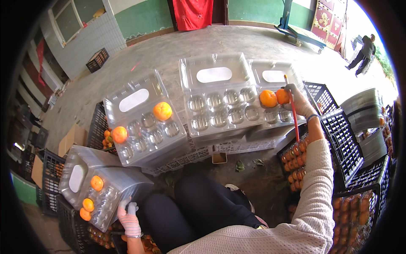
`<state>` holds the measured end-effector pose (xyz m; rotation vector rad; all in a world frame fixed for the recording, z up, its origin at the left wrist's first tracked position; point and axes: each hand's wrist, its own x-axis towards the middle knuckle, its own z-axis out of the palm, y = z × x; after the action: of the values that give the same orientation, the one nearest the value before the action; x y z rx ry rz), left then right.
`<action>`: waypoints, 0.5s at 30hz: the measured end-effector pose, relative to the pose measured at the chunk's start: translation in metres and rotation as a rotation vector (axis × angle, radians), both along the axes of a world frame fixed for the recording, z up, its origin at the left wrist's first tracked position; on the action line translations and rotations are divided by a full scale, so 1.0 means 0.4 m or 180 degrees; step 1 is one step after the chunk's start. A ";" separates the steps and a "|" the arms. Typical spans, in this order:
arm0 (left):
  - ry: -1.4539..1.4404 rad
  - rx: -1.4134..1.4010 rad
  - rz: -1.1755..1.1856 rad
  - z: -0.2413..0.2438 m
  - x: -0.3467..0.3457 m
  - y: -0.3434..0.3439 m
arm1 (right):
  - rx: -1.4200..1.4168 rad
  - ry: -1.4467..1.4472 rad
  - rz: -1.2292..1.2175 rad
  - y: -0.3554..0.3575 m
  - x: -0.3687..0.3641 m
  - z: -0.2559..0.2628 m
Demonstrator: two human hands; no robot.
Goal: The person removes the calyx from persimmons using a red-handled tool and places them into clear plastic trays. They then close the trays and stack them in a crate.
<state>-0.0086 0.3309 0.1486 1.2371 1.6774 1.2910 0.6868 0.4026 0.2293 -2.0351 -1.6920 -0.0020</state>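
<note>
My right hand (298, 100), in a pale glove, grips a slim red stick (293, 111) with a yellowish tip. Its fingers also reach around an orange fruit (281, 96) in the right clear plastic tray (269, 125). Another orange fruit (268, 98) sits beside that one. At the lower left, my left hand (129, 219), in a striped glove with fingers apart, is beside a stack of clear clamshell trays (133, 187). Three fruits lie in its top tray, one of them an orange fruit (97, 183). Whether this hand touches the stack is unclear.
Open clamshell tray (226, 111) has bare cups; the left-centre tray (142, 139) holds two fruits. White crates (177, 162) stand beneath. Black crates of packed fruit (352, 216) flank my right; more crates (52, 177) are left. A person (364, 54) is far right.
</note>
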 end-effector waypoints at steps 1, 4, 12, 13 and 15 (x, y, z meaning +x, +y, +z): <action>0.0167 -0.0048 0.0041 -0.010 -0.027 -0.014 | 0.0016 -0.0086 0.0138 0.006 0.008 0.004; 0.0628 -0.0009 0.0643 -0.102 -0.150 -0.083 | -0.0033 -0.0317 0.0340 0.023 0.006 0.008; 0.2829 -0.1183 0.2402 -0.452 -0.351 -0.434 | 0.0733 -0.0256 0.0220 -0.017 -0.028 -0.079; 0.3282 -0.1798 0.2476 -0.468 -0.328 -0.469 | 0.0715 -0.0281 0.0130 -0.015 -0.016 -0.089; 0.3476 -0.2518 0.2349 -0.500 -0.312 -0.512 | 0.0801 0.0196 0.0443 0.005 0.074 -0.144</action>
<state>-0.1332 0.1261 -0.0514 0.8234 3.1772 0.0141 0.7165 0.4047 0.1719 -1.7156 -1.6983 -0.0996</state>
